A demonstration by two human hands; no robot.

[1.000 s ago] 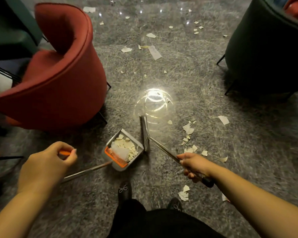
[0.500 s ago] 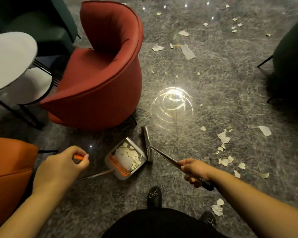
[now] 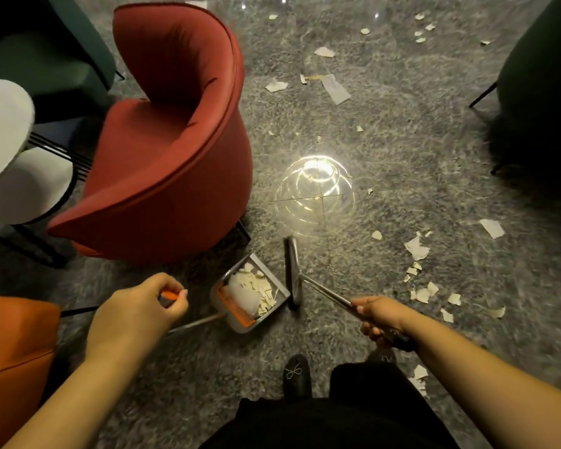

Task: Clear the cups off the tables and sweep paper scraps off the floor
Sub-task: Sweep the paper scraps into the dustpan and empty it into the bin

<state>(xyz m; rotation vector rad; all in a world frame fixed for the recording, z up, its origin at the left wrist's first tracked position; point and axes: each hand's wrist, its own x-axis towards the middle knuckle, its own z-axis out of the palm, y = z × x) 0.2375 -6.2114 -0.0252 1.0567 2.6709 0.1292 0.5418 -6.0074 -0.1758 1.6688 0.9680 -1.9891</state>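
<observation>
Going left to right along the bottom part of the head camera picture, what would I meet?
Orange seat → left hand → dustpan → broom head → right hand → loose paper scraps.

I can read no text, label, brand, number or sign anywhere in my view.
</observation>
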